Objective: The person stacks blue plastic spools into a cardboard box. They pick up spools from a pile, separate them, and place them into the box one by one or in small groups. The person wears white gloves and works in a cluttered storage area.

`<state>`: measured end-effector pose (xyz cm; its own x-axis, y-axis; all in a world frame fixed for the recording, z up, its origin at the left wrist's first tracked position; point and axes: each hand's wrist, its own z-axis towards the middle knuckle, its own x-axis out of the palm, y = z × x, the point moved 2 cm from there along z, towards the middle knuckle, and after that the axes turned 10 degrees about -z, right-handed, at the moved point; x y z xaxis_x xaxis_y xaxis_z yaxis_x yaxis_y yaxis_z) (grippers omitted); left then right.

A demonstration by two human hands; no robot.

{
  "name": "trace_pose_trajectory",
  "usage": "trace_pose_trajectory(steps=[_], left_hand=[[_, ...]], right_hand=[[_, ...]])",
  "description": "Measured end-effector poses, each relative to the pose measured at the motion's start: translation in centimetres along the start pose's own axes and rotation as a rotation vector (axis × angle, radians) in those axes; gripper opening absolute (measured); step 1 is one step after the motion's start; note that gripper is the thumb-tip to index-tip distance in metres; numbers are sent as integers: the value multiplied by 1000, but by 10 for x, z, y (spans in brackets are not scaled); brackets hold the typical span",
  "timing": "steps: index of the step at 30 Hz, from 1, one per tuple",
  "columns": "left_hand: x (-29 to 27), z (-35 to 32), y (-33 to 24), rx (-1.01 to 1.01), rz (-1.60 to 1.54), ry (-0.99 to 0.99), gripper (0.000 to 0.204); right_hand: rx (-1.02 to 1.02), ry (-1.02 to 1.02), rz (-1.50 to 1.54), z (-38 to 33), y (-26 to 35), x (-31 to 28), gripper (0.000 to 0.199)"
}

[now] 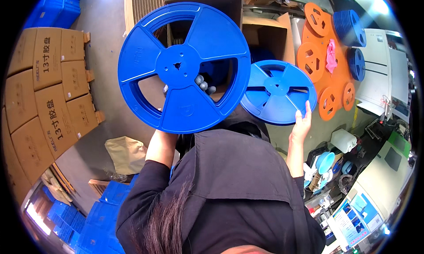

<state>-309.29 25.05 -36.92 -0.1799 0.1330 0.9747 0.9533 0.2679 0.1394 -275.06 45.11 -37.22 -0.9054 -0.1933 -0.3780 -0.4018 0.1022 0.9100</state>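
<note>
A large blue plastic reel with wide cut-outs is held up in front of me, and more rims show behind it like a stack. My left hand is mostly hidden behind it; grey rounded tips that look like covered fingertips show through the cut-outs. To its right is a second blue reel, lower and tilted. My right hand has its fingers on that reel's near right rim. The two reels lie close together in view, their edges overlapping.
An orange table at the right bears orange reels, stacked blue reels and a pink cloth. An open cardboard box stands ahead. Stacked cartons line the left; blue crates stand lower left.
</note>
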Motion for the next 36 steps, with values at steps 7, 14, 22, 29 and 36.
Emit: trace_pose_trajectory(steps=[7, 14, 22, 29, 36], left_hand=[[-4, 3, 11, -23, -122, 84, 68], [-22, 17, 15, -84, -227, 195, 68], [-24, 27, 14, -75, -193, 173, 71], [-9, 28, 14, -67, -247, 2, 65], [-34, 38, 0, 11, -94, 33, 62]], right_hand=[[-73, -32, -80, 4, 22, -1, 53], [-100, 27, -131, 7, 27, 9, 53], [-91, 15, -181, 4, 36, 16, 53], [-65, 0, -175, 3, 32, 8, 53], [-38, -40, -229, 1, 21, -2, 54]])
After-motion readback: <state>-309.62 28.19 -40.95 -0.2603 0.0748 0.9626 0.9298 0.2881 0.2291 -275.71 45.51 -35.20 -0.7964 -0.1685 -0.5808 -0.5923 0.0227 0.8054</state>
